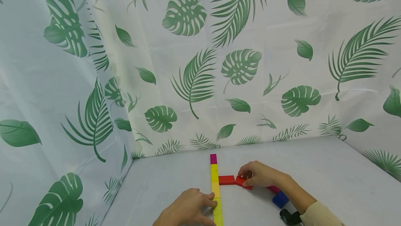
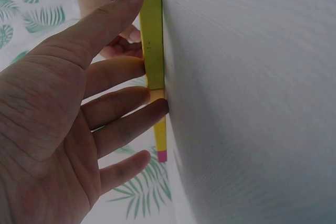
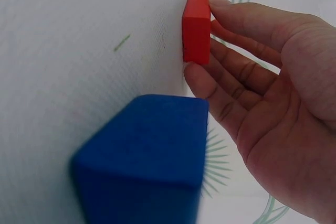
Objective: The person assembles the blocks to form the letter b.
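A straight row of blocks lies on the grey table (image 1: 313, 170): magenta (image 1: 213, 158) at the far end, then yellow (image 1: 214, 173), orange (image 1: 215, 189) and yellow-green (image 1: 217, 212) nearest me. My left hand (image 1: 194, 208) lies flat beside the row, its straight fingers (image 2: 121, 69) touching the yellow-green block (image 2: 152, 35). A red block (image 1: 226, 180) juts right from the row. My right hand (image 1: 255, 173) pinches a second red block (image 1: 242, 182) (image 3: 196, 30) between thumb and fingers, just right of the first and slightly skewed.
A blue block (image 1: 280, 199) (image 3: 152, 150) and a magenta block (image 1: 274, 188) lie on the table under my right wrist. Leaf-printed white curtains (image 1: 200, 79) close off the back, the left and the right side of the table.
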Demonstrator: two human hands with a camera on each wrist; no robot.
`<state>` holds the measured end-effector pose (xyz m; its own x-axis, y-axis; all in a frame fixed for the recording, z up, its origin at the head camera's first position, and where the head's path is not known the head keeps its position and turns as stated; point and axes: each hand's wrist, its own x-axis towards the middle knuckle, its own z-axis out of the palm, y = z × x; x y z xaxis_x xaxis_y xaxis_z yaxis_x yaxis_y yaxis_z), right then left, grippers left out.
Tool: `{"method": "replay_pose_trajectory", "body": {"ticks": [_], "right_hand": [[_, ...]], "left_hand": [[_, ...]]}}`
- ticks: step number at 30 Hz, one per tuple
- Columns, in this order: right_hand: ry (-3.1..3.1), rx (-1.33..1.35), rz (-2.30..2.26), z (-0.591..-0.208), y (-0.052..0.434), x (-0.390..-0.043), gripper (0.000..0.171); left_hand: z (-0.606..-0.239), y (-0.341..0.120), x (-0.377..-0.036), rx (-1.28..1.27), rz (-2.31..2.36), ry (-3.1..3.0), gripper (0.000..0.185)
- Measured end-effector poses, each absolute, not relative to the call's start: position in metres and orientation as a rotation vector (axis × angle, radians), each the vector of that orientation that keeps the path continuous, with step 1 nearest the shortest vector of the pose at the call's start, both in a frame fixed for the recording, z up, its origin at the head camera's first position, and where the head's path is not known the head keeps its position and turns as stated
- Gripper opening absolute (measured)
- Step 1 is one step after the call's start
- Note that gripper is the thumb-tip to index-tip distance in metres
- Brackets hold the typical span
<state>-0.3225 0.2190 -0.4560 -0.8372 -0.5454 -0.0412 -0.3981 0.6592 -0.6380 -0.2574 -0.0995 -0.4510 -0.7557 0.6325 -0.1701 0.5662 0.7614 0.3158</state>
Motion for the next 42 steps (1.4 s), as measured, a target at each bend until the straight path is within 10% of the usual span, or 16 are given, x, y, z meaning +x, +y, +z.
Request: {"method": "replay_pose_trajectory", "body": {"ticks": [42], "right_hand": [[2.669, -0.793, -1.032, -0.433, 0.286, -0.302, 0.035]], "left_hand": [[-0.453, -0.099, -0.257, 0.899, 0.422, 2.689, 0.053]]}}
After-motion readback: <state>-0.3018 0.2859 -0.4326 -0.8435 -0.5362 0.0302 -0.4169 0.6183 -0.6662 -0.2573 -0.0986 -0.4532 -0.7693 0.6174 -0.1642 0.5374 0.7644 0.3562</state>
